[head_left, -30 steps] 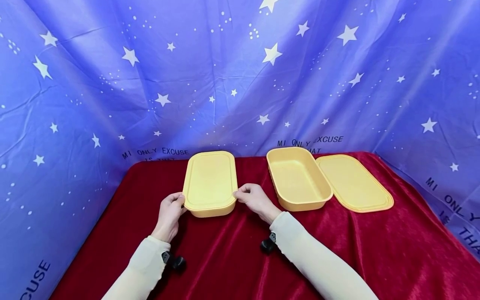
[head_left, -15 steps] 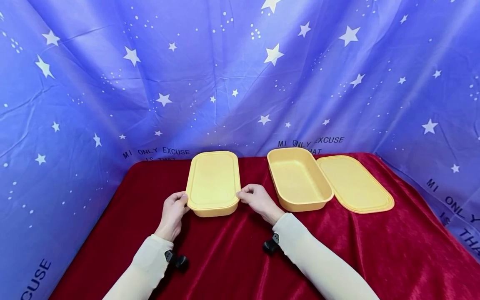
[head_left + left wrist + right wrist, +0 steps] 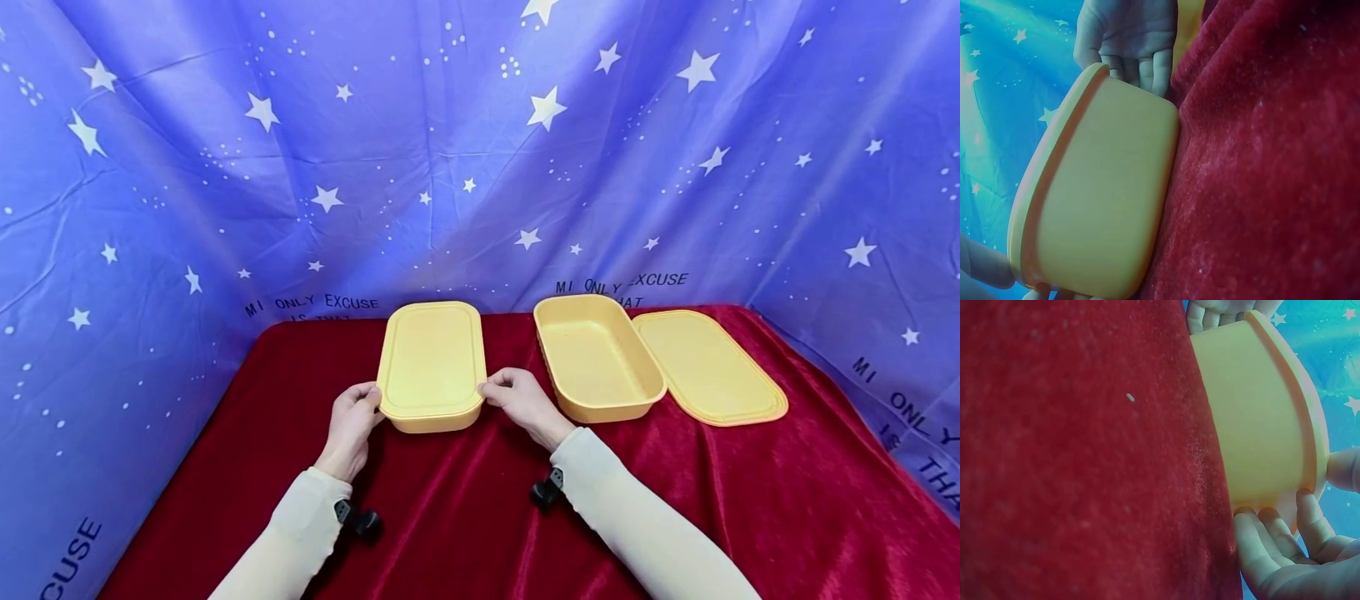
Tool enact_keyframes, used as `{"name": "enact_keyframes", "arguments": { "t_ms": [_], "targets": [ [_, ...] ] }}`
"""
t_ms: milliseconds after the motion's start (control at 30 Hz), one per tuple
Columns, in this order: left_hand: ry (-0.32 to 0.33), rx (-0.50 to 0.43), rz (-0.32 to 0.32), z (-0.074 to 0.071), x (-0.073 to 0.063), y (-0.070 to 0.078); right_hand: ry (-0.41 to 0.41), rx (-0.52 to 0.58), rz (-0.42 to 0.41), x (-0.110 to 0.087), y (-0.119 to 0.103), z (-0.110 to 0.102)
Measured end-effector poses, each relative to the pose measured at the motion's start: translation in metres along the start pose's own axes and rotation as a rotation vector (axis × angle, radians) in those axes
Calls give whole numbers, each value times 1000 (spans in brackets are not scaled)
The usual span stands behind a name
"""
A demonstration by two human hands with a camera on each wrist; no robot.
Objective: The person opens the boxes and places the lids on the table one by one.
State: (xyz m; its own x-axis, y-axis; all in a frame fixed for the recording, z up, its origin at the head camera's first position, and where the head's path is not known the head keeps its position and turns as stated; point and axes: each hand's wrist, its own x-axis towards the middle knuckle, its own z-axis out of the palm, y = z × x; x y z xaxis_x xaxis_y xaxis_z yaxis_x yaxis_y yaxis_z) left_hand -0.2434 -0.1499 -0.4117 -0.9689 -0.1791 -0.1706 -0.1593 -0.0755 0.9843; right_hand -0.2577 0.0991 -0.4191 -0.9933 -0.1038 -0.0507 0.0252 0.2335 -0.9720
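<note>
A yellow food container (image 3: 433, 358) with its lid on sits on the red cloth, between my two hands in the head view. My left hand (image 3: 351, 429) pinches its near left corner, the thumb on the lid's edge and the fingers lower at the side. At the near right corner my right hand (image 3: 525, 404) holds it the same way. The right wrist view shows the right fingertips (image 3: 1310, 522) against the container's side wall (image 3: 1260, 412), below the rim. In the left wrist view the near end wall (image 3: 1104, 187) faces the camera, its base at the cloth.
Right of my right hand stands a second yellow container (image 3: 600, 354), uncovered, nothing visible inside. Its matching flat lid (image 3: 712, 367) lies close against its right side. Red velvet cloth (image 3: 465, 517) covers the table. A blue star-patterned curtain (image 3: 420, 167) hangs behind and on both sides.
The lidded container has slid a little to the right, both hands moving along with it. The uncovered container and the loose lid keep their places.
</note>
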Motion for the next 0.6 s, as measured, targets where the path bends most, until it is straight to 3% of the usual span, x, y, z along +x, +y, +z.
{"name": "enact_keyframes", "arguments": {
  "t_ms": [600],
  "targets": [
    [14, -11, 9, 10, -1, -2, 25, 71, 3, -2, 2, -6]
  ]
}}
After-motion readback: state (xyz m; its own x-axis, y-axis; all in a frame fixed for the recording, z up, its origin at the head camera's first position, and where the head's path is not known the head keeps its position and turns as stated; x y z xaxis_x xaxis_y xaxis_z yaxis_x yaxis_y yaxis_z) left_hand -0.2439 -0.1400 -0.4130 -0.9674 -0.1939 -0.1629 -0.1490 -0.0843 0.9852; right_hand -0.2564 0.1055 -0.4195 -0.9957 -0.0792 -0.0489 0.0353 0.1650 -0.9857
